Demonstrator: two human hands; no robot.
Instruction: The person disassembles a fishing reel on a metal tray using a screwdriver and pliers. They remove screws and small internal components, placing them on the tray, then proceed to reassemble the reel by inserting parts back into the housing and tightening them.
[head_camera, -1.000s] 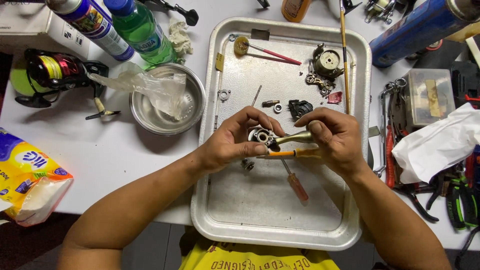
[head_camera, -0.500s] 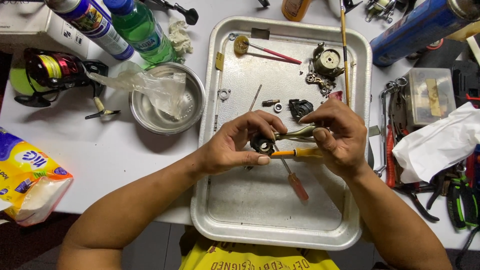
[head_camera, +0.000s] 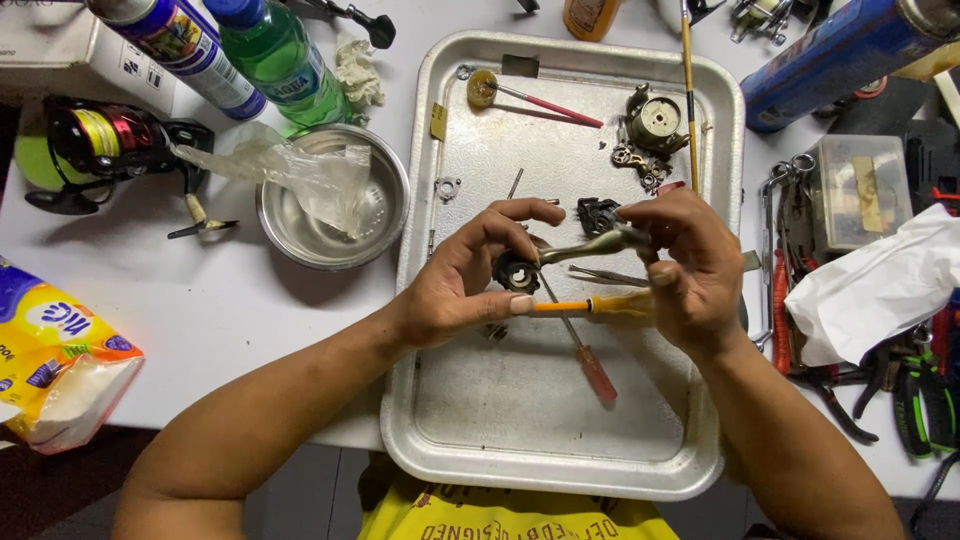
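Both hands are mid-frame over the metal tray (head_camera: 450, 440). Left hand (head_camera: 465, 285) pinches a small black reel part (head_camera: 517, 272); right hand (head_camera: 690, 265) grips its metal handle (head_camera: 590, 246) plus an orange screwdriver (head_camera: 590, 305). A red screwdriver (head_camera: 590, 362) lies underneath. Steel bowl (head_camera: 290, 235) and green bottle (head_camera: 280, 55) sit upper left.

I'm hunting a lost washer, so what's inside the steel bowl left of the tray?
A crumpled clear plastic bag lies in the steel bowl, spilling over its left rim. The bare bottom looks empty; anything under the bag is hidden.
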